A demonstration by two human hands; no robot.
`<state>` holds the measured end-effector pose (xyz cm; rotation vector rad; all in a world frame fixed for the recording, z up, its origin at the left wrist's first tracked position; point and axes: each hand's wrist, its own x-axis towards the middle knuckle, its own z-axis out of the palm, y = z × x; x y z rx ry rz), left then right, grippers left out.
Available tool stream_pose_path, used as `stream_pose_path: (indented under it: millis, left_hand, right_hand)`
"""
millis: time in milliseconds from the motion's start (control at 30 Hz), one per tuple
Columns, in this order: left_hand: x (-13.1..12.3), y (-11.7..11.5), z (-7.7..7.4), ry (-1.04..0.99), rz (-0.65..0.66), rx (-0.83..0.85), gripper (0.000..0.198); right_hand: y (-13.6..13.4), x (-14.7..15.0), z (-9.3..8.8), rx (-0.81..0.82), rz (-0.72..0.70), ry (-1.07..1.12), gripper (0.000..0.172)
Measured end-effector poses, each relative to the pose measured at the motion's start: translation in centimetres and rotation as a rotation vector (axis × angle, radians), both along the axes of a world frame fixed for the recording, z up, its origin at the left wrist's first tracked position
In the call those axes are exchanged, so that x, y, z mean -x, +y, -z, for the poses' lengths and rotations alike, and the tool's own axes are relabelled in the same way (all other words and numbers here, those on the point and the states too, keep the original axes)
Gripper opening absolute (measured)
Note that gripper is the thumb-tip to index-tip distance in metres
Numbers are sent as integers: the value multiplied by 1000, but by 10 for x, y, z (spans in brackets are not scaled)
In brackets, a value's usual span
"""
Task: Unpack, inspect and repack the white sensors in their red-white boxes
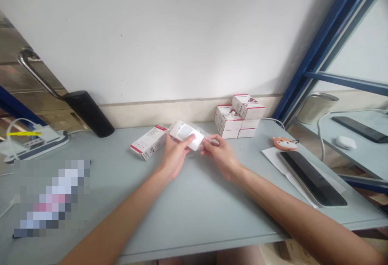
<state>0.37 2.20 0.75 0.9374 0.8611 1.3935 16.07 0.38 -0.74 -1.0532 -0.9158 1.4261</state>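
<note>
A white rounded oblong device with a pale grey panel is inside a clear plastic bag. My left hand grips it from below and the left, thumb across its face. At the bag's right end, my right hand pinches the clear plastic between thumb and fingertips. Just left of the device, a white and red box lies on the tabletop, apparently behind my left hand. Whether that box holds anything cannot be seen.
Several white and red boxes are stacked at the back right. A black cylinder leans against the wall at left, near a power strip. On the right lie a phone, paper and an orange animal-shaped case. A mirror stands beyond.
</note>
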Motion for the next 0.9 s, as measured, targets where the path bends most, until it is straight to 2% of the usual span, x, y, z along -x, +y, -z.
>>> stream_pose_path:
  millis: [133,267,333,400,500,567,767,900]
  left_hand:
    - [-2,-2,4,37,-62,-26,65]
    - [-2,-1,3,14,-44,-24,65]
    - [-1,-2,2,-30,43,-36,77]
    - [2,-2,2,-48,149,-45,99]
    - [6,-1,3,25,172,-58,121]
    - [8,1,4,80,140,-82,116]
    - [10,8,8,84,81,-122,71]
    - [12,12,11,138,20,-105,62]
  right_hand:
    - [-2,-2,-4,87,-71,23,36]
    - [0,1,-5,46,29,-27,33]
    - [4,1,-1,5,130,-40,34]
    - [9,-1,2,-30,198,-43,35]
    - [14,-4,5,-84,225,-54,31]
    - [15,-5,5,-144,229,-94,26]
    - [12,-8,1,-397,280,-377,23]
    - [13,-15,0,-573,306,-572,20]
